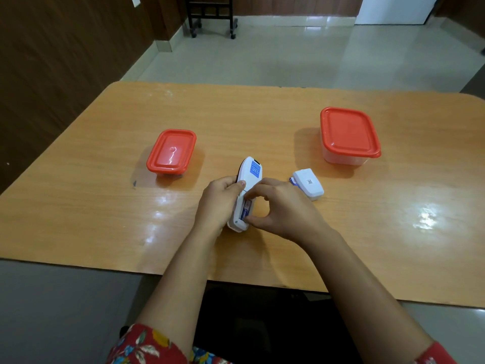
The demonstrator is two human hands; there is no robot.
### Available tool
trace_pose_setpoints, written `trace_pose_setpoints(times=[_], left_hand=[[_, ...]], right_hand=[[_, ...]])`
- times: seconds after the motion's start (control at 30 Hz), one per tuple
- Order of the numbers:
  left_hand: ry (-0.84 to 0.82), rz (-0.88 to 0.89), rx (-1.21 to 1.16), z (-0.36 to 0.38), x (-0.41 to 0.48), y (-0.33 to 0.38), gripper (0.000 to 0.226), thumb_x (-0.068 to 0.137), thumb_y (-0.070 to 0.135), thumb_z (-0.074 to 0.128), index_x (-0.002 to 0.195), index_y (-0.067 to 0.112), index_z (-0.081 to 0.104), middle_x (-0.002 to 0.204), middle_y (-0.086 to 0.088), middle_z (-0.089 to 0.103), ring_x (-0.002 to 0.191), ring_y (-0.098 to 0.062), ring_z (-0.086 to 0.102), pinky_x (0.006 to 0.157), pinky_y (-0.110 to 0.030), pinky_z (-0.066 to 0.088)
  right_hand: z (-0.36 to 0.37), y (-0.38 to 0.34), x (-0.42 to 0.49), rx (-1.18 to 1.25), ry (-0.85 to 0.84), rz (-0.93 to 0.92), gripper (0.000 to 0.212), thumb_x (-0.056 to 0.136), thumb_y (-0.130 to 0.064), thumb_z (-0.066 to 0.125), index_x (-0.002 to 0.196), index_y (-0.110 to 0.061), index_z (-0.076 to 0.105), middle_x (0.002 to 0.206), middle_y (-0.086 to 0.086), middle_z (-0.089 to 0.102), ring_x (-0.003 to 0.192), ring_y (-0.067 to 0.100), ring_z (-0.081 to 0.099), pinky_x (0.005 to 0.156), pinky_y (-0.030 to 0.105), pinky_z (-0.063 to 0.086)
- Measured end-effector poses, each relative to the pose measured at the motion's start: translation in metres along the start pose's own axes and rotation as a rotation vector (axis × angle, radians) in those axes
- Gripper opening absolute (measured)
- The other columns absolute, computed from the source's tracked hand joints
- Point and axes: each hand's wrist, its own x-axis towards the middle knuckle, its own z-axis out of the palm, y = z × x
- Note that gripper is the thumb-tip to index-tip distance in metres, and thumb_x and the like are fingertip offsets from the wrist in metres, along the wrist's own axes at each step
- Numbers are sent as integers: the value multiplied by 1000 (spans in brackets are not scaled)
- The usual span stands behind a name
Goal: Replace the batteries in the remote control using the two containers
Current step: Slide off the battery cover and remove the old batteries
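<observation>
A white remote control (250,174) lies back side up near the table's middle, a blue label on its far end. My left hand (219,200) grips it from the left side. Its battery bay is uncovered, and a blue battery (246,212) shows inside. My right hand (283,206) pinches at that battery with thumb and forefinger. The white battery cover (308,183) rests on the table just right of my right hand, with something small and blue (291,181) at its left edge. Two clear containers with red lids stand closed: a small one (172,153) at left, a larger one (349,134) at right.
The wooden table (105,206) has bare surface around both containers and toward the near edge. Beyond the far edge is tiled floor, with a black wheeled stand (211,17) at the back.
</observation>
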Motion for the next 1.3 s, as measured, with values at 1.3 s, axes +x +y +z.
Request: trace_pose_setpoints(times=[1.3], left_hand=[[28,12,-121,6,7,-5,21,90,31,52,100,30,70,101,0,74,92,-21,70,89,-49,54]], right_hand=[[-1,0,-2,0,32,-47,44,73,-35,62,115,-24,64,106,-7,67,90,14,63,69,35,52]])
